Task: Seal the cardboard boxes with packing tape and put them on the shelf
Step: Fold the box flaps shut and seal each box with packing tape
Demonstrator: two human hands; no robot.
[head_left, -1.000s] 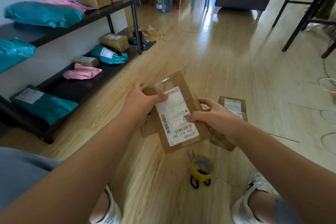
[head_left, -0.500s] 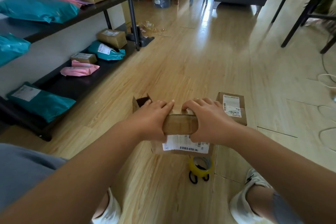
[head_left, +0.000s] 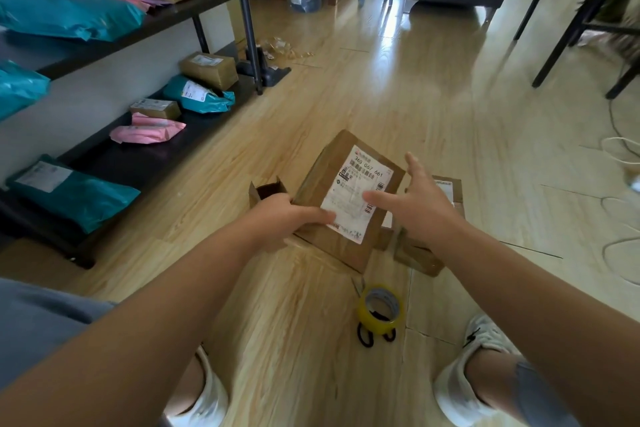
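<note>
Box (head_left: 320, 170) tilted, label (head_left: 360, 184) up, low over the floor; cannot tell if a corner rests on it. Left hand (head_left: 287, 218) grips the near left edge, thumb on top. Right hand (head_left: 420, 208) wide, fingers spread, just beside the right edge, holding nothing. Step, as judged: orienting box for taping. Tape (head_left: 381, 308) lies nearer the person, on scissors (head_left: 365, 338), untouched. Next move likely needs the right hand on the roll. Shelf (head_left: 145, 163) to the left.
</note>
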